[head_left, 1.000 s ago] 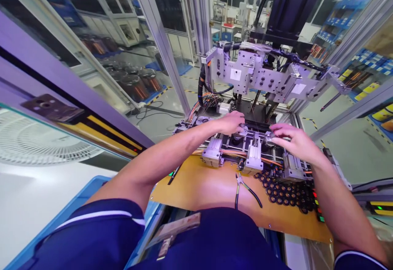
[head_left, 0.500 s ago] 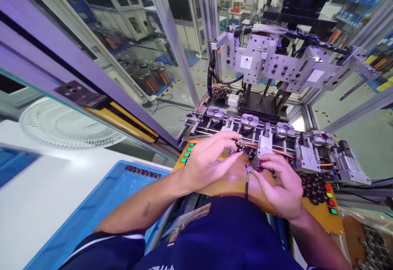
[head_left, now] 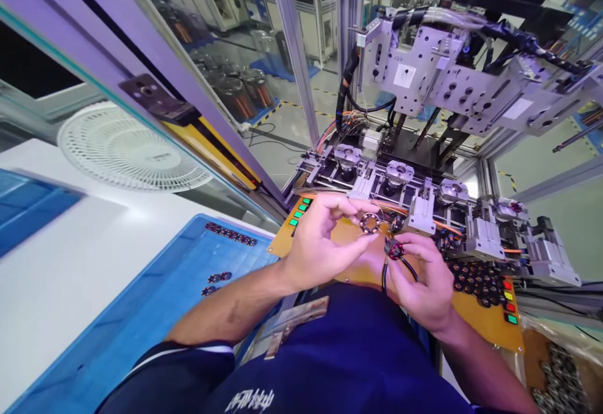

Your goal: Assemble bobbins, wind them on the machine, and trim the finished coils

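My left hand (head_left: 320,241) pinches a small ring-shaped wound stator (head_left: 370,223) between thumb and fingers, held up over the orange panel (head_left: 475,320). My right hand (head_left: 421,276) is closed on another small dark stator (head_left: 394,250) just below and to the right of the first one. Black-handled cutters (head_left: 387,272) lie on the panel under my right hand. Behind both hands runs a row of round metal fixtures (head_left: 399,172) on the winding machine.
A blue tray (head_left: 155,313) with a few dark stators lies at my left. Several more dark stators (head_left: 475,279) sit on the panel's right side beside coloured buttons (head_left: 507,304). A grey machine head (head_left: 452,81) hangs above the fixtures. A white fan (head_left: 127,150) stands at left.
Both hands pulled back from the machine fixtures toward my body, each bringing a small stator. The view swung left, showing more of the blue tray.
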`<action>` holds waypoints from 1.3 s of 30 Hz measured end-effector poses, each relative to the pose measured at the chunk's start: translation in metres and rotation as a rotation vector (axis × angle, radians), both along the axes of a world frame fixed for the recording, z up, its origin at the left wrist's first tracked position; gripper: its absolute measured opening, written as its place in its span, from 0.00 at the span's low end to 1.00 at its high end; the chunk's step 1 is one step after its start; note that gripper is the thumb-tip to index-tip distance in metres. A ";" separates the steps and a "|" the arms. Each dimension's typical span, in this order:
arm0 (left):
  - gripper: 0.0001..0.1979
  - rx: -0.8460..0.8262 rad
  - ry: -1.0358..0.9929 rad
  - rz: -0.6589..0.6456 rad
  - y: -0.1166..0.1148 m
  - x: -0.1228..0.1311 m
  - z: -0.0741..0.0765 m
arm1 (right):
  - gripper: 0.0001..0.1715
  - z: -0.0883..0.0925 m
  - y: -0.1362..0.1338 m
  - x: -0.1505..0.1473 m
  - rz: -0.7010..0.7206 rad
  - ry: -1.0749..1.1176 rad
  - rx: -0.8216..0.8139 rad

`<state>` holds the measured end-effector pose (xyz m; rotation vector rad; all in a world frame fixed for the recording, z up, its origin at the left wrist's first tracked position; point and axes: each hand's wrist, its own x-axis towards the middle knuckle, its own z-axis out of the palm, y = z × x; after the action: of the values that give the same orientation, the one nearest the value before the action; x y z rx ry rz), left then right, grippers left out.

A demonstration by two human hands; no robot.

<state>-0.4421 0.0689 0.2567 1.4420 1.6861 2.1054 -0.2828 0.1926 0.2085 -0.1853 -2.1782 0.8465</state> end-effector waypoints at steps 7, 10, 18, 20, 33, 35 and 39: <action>0.24 -0.045 0.001 0.091 -0.005 -0.012 -0.024 | 0.07 -0.104 -0.013 -0.072 0.094 -0.316 0.190; 0.24 -0.227 0.006 0.263 -0.008 -0.029 -0.068 | 0.15 -0.121 -0.020 -0.083 0.102 -0.400 0.246; 0.13 -0.689 0.046 0.380 -0.055 -0.038 -0.207 | 0.13 0.018 0.119 0.037 -0.237 -0.460 0.383; 0.13 -0.711 0.072 0.355 -0.056 -0.036 -0.219 | 0.16 0.047 0.182 0.065 -0.414 -0.557 0.407; 0.20 -0.739 0.462 0.108 -0.027 -0.030 -0.215 | 0.13 0.020 0.317 0.101 -0.503 -0.936 0.324; 0.14 -0.721 0.442 0.123 -0.023 -0.028 -0.216 | 0.17 0.019 0.324 0.102 -0.460 -0.911 0.327; 0.11 -0.717 0.418 0.164 -0.021 -0.025 -0.217 | 0.15 0.014 0.333 0.099 -0.377 -0.847 0.343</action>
<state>-0.4674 0.0484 0.0393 1.5700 2.4198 1.0542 -0.1839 0.5252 0.2224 -0.8761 -2.8749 0.1565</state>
